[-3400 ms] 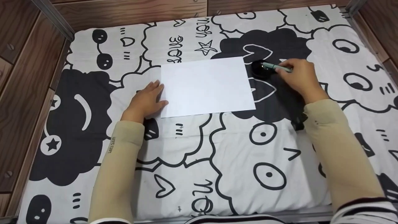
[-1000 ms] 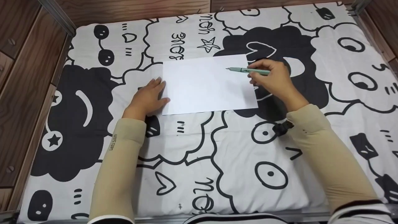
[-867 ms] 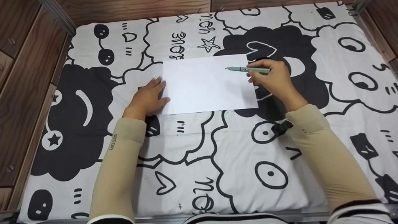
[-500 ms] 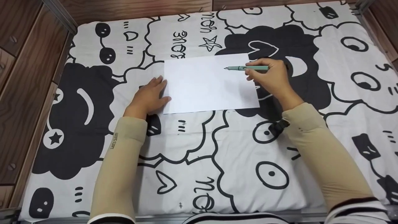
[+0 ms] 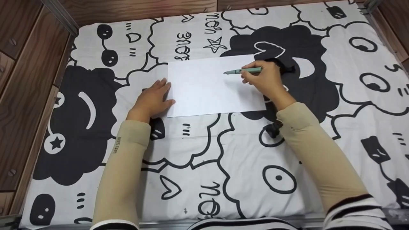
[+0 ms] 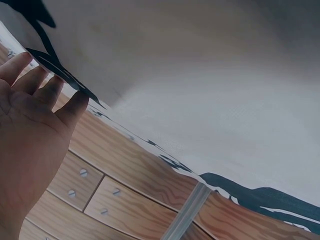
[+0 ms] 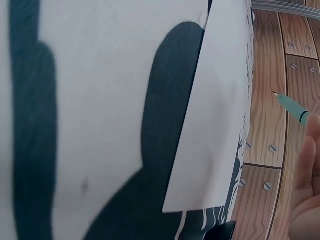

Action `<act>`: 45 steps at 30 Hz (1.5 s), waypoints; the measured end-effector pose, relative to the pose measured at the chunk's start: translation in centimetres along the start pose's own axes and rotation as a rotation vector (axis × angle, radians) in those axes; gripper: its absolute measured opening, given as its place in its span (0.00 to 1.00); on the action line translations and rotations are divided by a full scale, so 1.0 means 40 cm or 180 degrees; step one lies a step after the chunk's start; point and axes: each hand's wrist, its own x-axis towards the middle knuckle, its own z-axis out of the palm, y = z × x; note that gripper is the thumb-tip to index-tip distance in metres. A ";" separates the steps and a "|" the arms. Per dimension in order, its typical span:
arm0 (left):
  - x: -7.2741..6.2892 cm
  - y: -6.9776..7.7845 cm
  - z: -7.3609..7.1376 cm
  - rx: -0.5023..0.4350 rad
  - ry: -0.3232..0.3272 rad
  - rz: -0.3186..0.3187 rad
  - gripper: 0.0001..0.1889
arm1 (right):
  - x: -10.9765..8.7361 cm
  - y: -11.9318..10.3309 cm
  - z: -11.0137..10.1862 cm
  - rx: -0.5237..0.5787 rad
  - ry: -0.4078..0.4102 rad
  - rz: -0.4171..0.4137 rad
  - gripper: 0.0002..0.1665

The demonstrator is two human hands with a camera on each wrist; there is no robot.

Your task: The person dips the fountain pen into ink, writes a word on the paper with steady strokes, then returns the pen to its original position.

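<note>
1. Nearest, the patterned cloth (image 5: pixel 246 153) spreads between two beige sleeves (image 5: pixel 121 172); the stretch on the near side of the paper offers room for sliding it closer.
2. The left hand (image 5: pixel 150 100) rests with its fingers spread, touching the left edge of the white paper and gripping nothing.
3. The white paper (image 5: pixel 201 86) lies around mid-cloth. It is probably light, thin and easily creased, and the cloth beneath looks soft, so a hard point might dent it. Steadying it flat by an edge or corner suits it best.
4. The right hand (image 5: pixel 263 78), over the paper's right part, pinches the mint-green pen (image 5: pixel 235 71), its tip pointing left. Whether the tip touches is not clear. The pen should be stiff, light and rather smooth; holding near the tip gives most control.
5. Just right of that hand sits a dark object (image 5: pixel 285 66), partly hidden, tightening the room there.
6. Farthest, the cloth's edge meets wooden planks (image 5: pixel 137 8), well beyond the paper.
</note>
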 end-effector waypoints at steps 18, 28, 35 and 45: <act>0.000 -0.001 -0.005 -0.0010 -0.0025 -0.0004 0.37 | 0.013 -0.013 0.083 0.0022 -0.0167 0.0086 0.08; 0.003 -0.002 -0.001 -0.0003 0.0014 0.0004 0.37 | 0.017 -0.018 0.105 -0.0039 -0.0238 0.0176 0.09; 0.005 -0.001 -0.002 0.0022 0.0022 0.0015 0.36 | 0.019 -0.015 0.112 -0.0069 -0.0263 0.0219 0.09; 0.004 -0.004 0.000 -0.0015 -0.0014 0.0021 0.36 | 0.018 -0.021 0.123 -0.0257 -0.0359 0.0305 0.09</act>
